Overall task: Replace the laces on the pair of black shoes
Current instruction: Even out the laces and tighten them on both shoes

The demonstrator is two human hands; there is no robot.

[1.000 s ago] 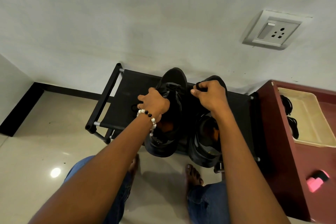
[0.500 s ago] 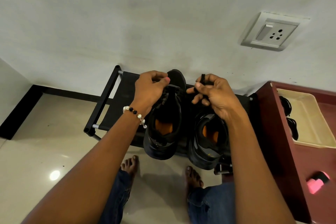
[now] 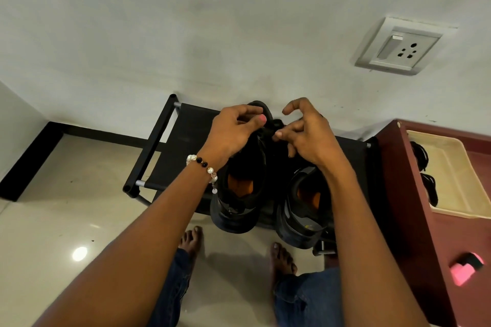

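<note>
Rack (image 3: 183, 138): black, on glossy tile | wall: socket (image 3: 401, 48) | shoes (image 3: 241, 194): two | left hand (image 3: 233, 133), right hand (image 3: 308, 135): pinching lace (image 3: 275, 125)

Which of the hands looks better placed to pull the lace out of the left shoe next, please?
Probably the right hand: its fingertips pinch the black lace over the left shoe, while the left hand steadies it.

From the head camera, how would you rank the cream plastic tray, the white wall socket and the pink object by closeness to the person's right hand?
1. Cream plastic tray, to the right of the right hand, on the dark red cabinet.
2. White wall socket, up and right on the wall.
3. Pink object, low right on the same cabinet.
The first two are nearly tied in the picture.
</note>
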